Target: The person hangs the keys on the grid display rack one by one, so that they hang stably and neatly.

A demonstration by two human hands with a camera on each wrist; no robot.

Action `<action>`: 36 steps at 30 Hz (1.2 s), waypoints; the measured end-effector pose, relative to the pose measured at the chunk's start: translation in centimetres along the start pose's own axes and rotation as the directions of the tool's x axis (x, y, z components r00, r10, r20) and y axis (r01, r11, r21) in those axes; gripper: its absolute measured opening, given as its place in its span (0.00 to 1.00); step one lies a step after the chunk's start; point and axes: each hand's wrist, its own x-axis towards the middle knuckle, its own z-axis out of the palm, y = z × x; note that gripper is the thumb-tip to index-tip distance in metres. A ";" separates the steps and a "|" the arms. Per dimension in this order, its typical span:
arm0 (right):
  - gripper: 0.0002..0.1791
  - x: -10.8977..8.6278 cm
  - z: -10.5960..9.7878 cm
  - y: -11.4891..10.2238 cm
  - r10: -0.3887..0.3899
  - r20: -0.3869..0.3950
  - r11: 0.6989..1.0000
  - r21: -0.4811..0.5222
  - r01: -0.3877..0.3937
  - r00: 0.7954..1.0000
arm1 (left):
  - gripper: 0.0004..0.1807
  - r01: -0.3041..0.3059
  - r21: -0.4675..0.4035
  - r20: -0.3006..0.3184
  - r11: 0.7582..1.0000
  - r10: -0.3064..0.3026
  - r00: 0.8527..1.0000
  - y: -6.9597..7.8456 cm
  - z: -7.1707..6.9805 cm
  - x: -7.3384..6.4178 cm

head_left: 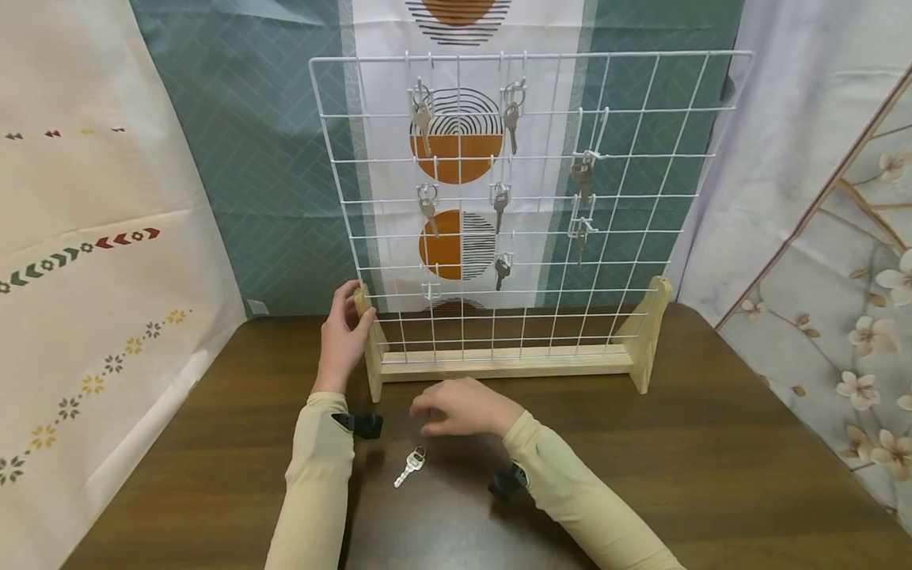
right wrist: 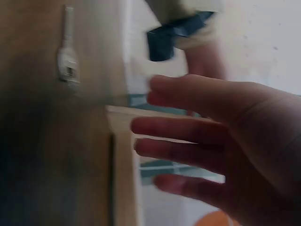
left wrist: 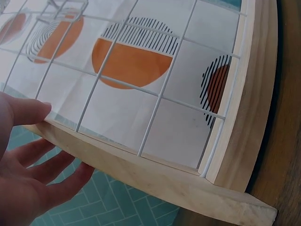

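Note:
My left hand (head_left: 343, 336) grips the left wooden upright (head_left: 372, 348) of a stand, thumb on the near side and fingers behind. In the left wrist view the thumb lies against the wooden edge (left wrist: 117, 162). My right hand (head_left: 466, 408) hovers over the table, fingers loosely bent and holding nothing. Just below it in the head view, a silver key (head_left: 411, 465) with a small ring lies flat on the table. The right wrist view, blurred, shows this key (right wrist: 68, 61) apart from the fingers. The stand carries a white wire grid (head_left: 541, 293).
Several keys hang from hooks on the grid, among them one key (head_left: 511, 119) near the top and another key (head_left: 502, 271) lower down. An unloaded hook (head_left: 431, 291) sits at the lower left. The brown table (head_left: 712, 443) reaches to patterned cloths behind and at both sides.

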 end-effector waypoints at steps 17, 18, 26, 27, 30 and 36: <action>0.10 1.1 4.0 -0.7 0.017 0.208 0.997 0.076 -0.033 0.978 | 0.29 -0.018 0.004 0.020 1.000 0.018 1.000 0.6 0.0 -0.2; 0.10 1.1 4.1 -0.8 0.020 0.209 0.996 0.079 -0.038 0.978 | 0.29 -0.017 0.005 0.020 1.000 0.016 1.000 0.5 0.0 -0.2; 0.09 1.0 4.5 -0.8 0.002 0.180 0.992 0.126 -0.025 0.984 | 0.29 0.008 0.013 0.027 1.000 -0.008 1.000 0.5 0.1 -0.5; 0.09 0.9 4.5 -0.8 -0.003 0.179 0.992 0.126 -0.019 0.984 | 0.29 0.006 0.012 0.028 1.000 -0.007 1.000 0.5 0.1 -0.5; 0.08 0.9 4.4 -0.8 0.000 0.191 0.992 0.126 -0.024 0.982 | 0.29 -0.001 0.012 0.023 1.000 0.001 1.000 0.4 0.1 -0.5; 0.10 1.0 4.1 -0.9 0.036 0.231 0.992 0.106 -0.062 0.972 | 0.29 0.002 0.010 0.002 1.000 -0.002 1.000 0.2 0.1 -0.3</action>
